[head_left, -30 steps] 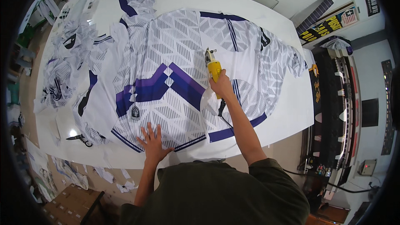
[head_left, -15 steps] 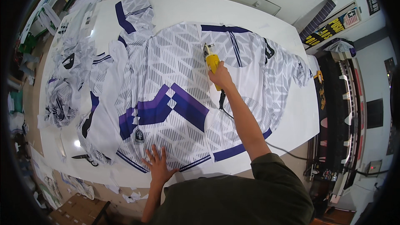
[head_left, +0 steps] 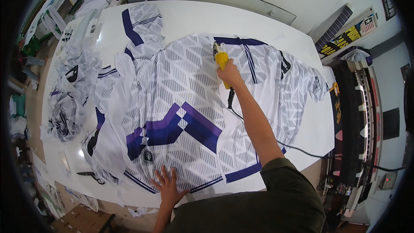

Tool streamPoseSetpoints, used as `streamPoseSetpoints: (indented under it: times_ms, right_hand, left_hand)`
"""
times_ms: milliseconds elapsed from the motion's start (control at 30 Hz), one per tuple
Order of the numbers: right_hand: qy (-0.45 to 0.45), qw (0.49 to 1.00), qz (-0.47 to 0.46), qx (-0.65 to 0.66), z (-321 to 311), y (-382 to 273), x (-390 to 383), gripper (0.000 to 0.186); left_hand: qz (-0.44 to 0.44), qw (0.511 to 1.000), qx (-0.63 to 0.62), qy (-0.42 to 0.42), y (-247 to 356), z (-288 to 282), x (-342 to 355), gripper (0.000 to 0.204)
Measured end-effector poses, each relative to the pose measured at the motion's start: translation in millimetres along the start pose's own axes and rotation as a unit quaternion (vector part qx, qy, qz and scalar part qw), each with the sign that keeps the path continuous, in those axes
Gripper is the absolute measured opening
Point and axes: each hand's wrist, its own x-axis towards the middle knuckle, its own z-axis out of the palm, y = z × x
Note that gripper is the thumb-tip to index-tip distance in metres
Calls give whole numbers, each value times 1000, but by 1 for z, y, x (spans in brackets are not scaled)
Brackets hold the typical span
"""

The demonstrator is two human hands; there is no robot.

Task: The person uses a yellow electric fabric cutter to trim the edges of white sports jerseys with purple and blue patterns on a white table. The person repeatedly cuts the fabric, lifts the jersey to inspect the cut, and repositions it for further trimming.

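My right hand (head_left: 229, 74) is wrapped around a yellow corded electric cloth cutter (head_left: 222, 60). Its metal head meets the printed fabric close to the far edge, at the end of a dark purple band (head_left: 243, 41). Across the table lies the fabric (head_left: 189, 77), white with grey hatching and a purple chevron (head_left: 200, 123). Along the cutter's line the cloth is parted, down to a gap by the near purple band (head_left: 242, 171). Fingers spread, my left hand (head_left: 169, 185) presses flat on the near edge of the cloth, below a small dark crest (head_left: 148, 156).
Black-handled scissors (head_left: 91, 177) lie at the table's near left. Crumpled printed pieces (head_left: 67, 103) pile up along the left side. The cutter's black cord (head_left: 302, 150) runs under my right forearm and off to the right, toward a long machine (head_left: 360, 116). The white table (head_left: 194, 13) has a curved-looking far edge.
My right hand has pushed the cutter farther away along the fabric, nearer the far edge. My left hand stays flat in its place. The whole view has shifted slightly.
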Motion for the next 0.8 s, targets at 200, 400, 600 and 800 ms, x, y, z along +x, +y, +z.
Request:
streamPoseSetpoints:
  times_ms: [200, 400, 600, 800]
  right_hand:
    - [9, 1000, 12, 3, -2, -21, 44, 57]
    - [30, 999, -22, -7, 6, -23, 106, 59]
    - [69, 996, -20, 51, 8, -22, 154, 62]
    - [190, 970, -101, 115, 0, 98, 83, 62]
  left_hand:
    - [9, 1000, 23, -6, -6, 10, 0, 138]
    - [7, 1000, 17, -21, -5, 10, 1, 138]
    - [6, 1000, -3, -29, -10, 9, 1, 129]
    - [-20, 998, -37, -46, 7, -48, -50, 123]
